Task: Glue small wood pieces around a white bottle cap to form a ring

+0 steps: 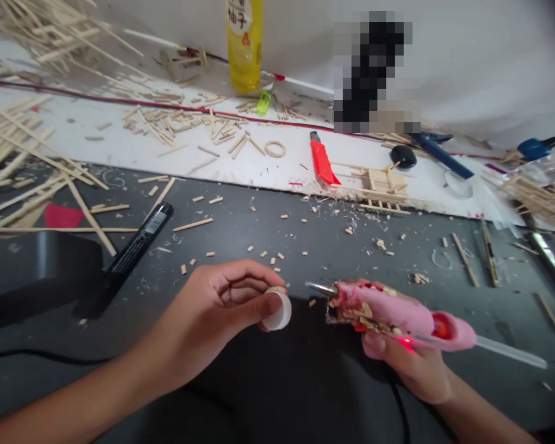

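Observation:
Between the thumb and fingers of my left hand [234, 302] is a small round whitish disc or cap [278, 312], its pale face turned toward me. My right hand [407, 364] is wrapped round a pink hot glue gun [388, 308]. The gun's metal nozzle [322, 288] points left at the disc, a short gap away from it. A clear glue stick [513, 351] sticks out of the gun's back end, and a red light glows on its side. Small wooden bits cling to the gun's body.
Tiny cut wood pieces [263, 253] lie scattered beyond my hands. A black marker [141, 237] and a black box-like object [37, 271] are at left, near piled sticks [9, 154]. Farther back are a red utility knife [322, 160], a small wooden model [383, 183] and a yellow bottle [245, 49].

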`<action>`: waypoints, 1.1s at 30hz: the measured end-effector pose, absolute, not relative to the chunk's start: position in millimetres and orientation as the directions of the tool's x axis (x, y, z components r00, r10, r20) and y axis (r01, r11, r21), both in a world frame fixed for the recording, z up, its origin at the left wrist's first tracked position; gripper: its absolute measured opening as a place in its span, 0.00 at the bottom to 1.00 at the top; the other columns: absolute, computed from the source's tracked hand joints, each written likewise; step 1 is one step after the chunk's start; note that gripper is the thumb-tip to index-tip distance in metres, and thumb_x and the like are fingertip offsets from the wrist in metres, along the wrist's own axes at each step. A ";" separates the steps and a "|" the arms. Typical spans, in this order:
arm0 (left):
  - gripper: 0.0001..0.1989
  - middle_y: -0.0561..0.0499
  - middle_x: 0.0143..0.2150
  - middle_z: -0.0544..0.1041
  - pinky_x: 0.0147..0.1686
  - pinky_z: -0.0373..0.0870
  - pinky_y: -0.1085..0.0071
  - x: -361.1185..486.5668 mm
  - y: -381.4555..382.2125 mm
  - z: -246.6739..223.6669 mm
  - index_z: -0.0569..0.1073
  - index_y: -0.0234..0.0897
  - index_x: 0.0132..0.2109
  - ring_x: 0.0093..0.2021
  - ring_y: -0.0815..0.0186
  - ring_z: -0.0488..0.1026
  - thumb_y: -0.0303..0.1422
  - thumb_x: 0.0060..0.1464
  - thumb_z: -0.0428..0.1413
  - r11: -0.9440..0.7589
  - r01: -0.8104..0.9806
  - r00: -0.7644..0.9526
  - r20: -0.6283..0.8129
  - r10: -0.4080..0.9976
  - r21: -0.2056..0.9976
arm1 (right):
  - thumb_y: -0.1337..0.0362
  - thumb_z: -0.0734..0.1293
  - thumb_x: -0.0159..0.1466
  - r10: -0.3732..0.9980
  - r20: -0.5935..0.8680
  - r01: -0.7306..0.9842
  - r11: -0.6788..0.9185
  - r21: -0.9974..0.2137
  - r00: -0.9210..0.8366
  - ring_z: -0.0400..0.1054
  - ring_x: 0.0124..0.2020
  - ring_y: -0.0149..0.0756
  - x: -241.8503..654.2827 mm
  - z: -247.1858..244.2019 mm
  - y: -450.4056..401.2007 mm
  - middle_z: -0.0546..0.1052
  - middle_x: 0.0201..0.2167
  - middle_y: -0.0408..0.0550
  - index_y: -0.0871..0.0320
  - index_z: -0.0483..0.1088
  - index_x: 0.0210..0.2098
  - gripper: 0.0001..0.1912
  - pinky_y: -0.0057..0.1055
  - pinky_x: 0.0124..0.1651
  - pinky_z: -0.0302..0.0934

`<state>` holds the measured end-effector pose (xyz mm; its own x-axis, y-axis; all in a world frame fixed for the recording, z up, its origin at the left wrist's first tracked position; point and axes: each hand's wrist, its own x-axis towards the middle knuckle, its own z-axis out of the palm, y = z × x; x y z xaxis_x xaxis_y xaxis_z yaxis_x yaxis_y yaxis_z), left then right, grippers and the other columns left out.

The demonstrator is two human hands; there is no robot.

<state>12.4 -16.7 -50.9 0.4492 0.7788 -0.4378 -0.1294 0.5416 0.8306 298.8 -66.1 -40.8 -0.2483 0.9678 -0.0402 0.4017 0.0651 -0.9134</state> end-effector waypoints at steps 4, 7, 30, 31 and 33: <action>0.06 0.54 0.35 0.85 0.38 0.77 0.80 12.8 -16.9 -49.2 0.84 0.42 0.42 0.34 0.71 0.79 0.36 0.59 0.71 0.578 -0.150 0.487 -0.449 0.749 0.802 | 0.62 0.64 0.71 0.918 0.033 0.443 0.222 -0.868 -0.395 0.67 0.28 0.41 293.9 -36.8 -60.8 0.73 0.28 0.46 0.49 0.76 0.39 0.07 0.36 0.32 0.60; 0.04 0.57 0.34 0.85 0.36 0.75 0.83 12.9 -15.9 -46.3 0.85 0.44 0.43 0.34 0.73 0.79 0.33 0.60 0.70 0.592 -0.141 0.491 -0.463 0.738 0.794 | 0.66 0.64 0.67 0.907 0.066 0.529 0.301 -0.794 -0.417 0.65 0.25 0.39 287.4 -35.1 -59.5 0.71 0.26 0.45 0.50 0.72 0.36 0.06 0.36 0.29 0.55; 0.09 0.58 0.30 0.85 0.31 0.75 0.87 13.8 -16.2 -42.9 0.87 0.48 0.38 0.30 0.73 0.80 0.29 0.51 0.74 0.613 -0.122 0.453 -0.506 0.734 0.781 | 0.68 0.62 0.64 0.910 -0.088 0.730 0.264 -0.630 -0.405 0.58 0.21 0.32 279.1 -28.7 -60.1 0.64 0.24 0.39 0.52 0.56 0.30 0.09 0.33 0.27 0.47; 0.09 0.58 0.30 0.85 0.31 0.75 0.87 13.6 -16.2 -42.5 0.87 0.48 0.38 0.30 0.74 0.80 0.29 0.51 0.74 0.616 -0.118 0.453 -0.510 0.731 0.779 | 0.67 0.62 0.65 0.907 -0.081 0.725 0.275 -0.632 -0.414 0.58 0.21 0.32 278.9 -28.3 -59.8 0.64 0.25 0.40 0.52 0.56 0.30 0.09 0.34 0.27 0.47; 0.09 0.58 0.30 0.85 0.31 0.75 0.88 13.4 -16.0 -41.8 0.87 0.49 0.38 0.30 0.74 0.79 0.29 0.51 0.74 0.622 -0.108 0.455 -0.518 0.725 0.776 | 0.67 0.61 0.65 0.903 -0.072 0.723 0.289 -0.627 -0.423 0.58 0.21 0.33 278.8 -27.8 -59.9 0.64 0.24 0.40 0.52 0.57 0.30 0.09 0.34 0.27 0.46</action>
